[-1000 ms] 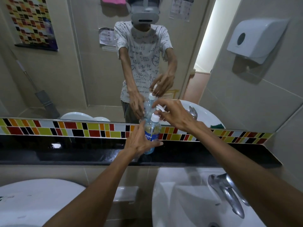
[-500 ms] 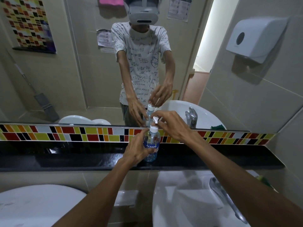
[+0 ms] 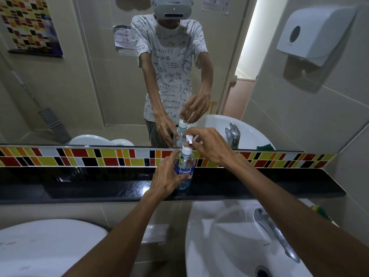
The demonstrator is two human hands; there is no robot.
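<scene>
A clear pump bottle with a blue label and white collar stands upright on the black ledge below the mirror. My left hand grips the bottle's body from the left, fingers curled round it. My right hand pinches the white pump head at the top of the bottle, between thumb and fingertips. The mirror repeats both hands and the bottle.
A white sink with a chrome tap lies below right, another white basin below left. A coloured tile strip runs under the mirror. A white dispenser hangs on the right wall.
The bottle has come down onto the black ledge with my left hand still round it. My right hand stays pinched on the pump head.
</scene>
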